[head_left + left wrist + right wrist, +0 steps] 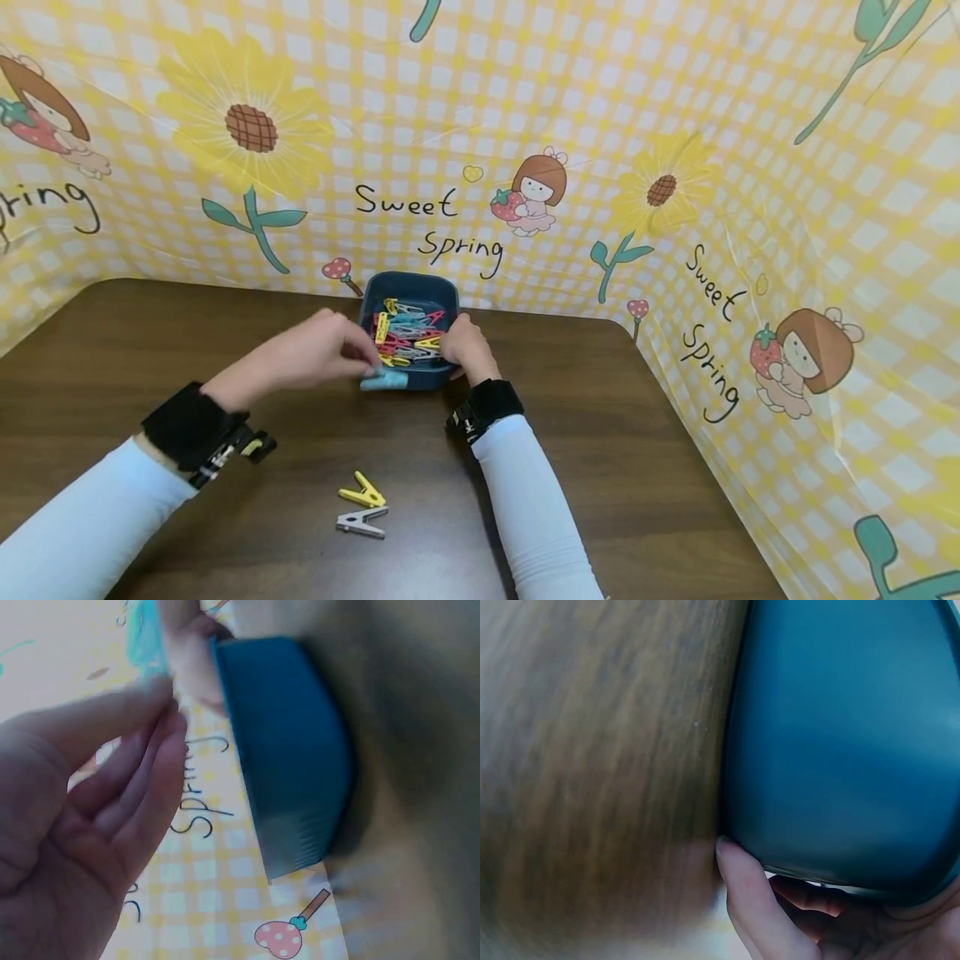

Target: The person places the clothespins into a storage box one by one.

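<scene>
A dark blue plastic box point(431, 380) at the back of the table holds several clothespins point(406, 321) in yellow, red, light blue and grey. My left hand point(318, 352) pinches a light blue clothespin point(386, 380) between thumb and fingertips, over the box's front left corner. In the left wrist view the pinched clothespin point(142, 637) is blurred above the fingertips. My right hand point(468, 343) grips the box at its right side. The right wrist view shows its thumb point(754, 900) against the box wall point(840, 750), with the other fingers partly hidden.
A yellow clothespin point(364, 492) and a grey clothespin point(362, 523) lie close together on the brown wooden table point(600, 433), nearer to me. Behind the table and along its right side hangs a yellow checked cloth point(420, 108) with printed flowers and figures.
</scene>
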The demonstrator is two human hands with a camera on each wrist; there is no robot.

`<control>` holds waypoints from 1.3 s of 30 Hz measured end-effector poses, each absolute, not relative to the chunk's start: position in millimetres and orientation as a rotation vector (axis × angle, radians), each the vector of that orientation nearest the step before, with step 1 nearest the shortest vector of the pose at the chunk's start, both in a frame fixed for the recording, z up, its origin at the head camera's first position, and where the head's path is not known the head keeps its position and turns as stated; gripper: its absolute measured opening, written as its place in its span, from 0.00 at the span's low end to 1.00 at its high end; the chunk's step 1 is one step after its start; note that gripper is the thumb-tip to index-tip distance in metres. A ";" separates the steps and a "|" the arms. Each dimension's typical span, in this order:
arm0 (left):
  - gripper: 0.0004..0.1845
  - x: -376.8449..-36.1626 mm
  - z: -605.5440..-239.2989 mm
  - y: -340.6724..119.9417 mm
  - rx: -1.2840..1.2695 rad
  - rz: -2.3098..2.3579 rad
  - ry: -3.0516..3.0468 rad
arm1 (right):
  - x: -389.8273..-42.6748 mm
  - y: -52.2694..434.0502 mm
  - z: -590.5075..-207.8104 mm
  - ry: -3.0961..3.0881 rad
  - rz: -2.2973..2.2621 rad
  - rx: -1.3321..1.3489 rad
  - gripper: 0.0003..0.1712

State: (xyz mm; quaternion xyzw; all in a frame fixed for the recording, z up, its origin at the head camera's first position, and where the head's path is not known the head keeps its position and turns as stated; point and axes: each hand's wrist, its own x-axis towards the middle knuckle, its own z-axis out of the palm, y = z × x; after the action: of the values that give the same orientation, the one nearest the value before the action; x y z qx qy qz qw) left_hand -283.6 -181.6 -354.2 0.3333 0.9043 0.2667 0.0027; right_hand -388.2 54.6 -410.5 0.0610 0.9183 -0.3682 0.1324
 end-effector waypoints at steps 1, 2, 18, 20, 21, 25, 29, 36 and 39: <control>0.05 -291.4 -351.7 -180.2 0.977 0.844 2.889 | -388.3 54.9 -410.3 2.660 -1.059 0.173 0.37; 0.05 -300.1 -350.1 -178.4 0.907 0.847 2.935 | -388.9 54.7 -410.6 2.664 -1.047 0.173 0.37; 0.07 -392.7 -349.0 -139.8 0.572 0.481 3.022 | -398.0 50.3 -414.8 2.669 -0.973 0.236 0.35; 0.08 -396.9 -348.6 -134.4 0.541 0.446 3.016 | -396.5 51.8 -415.8 2.683 -0.980 0.213 0.35; 0.11 -398.3 -347.7 -131.2 0.522 0.429 3.014 | -396.0 52.7 -416.3 2.684 -0.994 0.199 0.35; 0.23 -402.6 -348.5 -119.2 0.456 0.379 3.003 | -394.8 54.6 -416.0 2.678 -1.031 0.175 0.35; 0.25 -402.4 -350.7 -105.2 0.302 0.446 2.954 | -396.7 54.9 -415.4 2.676 -1.006 0.217 0.36; 0.03 -405.8 -360.3 -92.6 0.191 0.657 2.952 | -393.6 54.6 -413.7 2.686 -1.028 0.189 0.35; 0.04 -410.4 -364.2 -92.3 0.207 0.702 2.936 | -393.2 53.8 -413.9 2.682 -1.043 0.188 0.34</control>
State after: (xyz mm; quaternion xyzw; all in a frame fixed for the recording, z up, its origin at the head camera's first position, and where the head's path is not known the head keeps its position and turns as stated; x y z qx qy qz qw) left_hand -410.4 -92.3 -364.2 0.0684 0.9687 0.2317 0.0578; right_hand -393.2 53.8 -413.9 0.0646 0.9222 -0.3588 0.1286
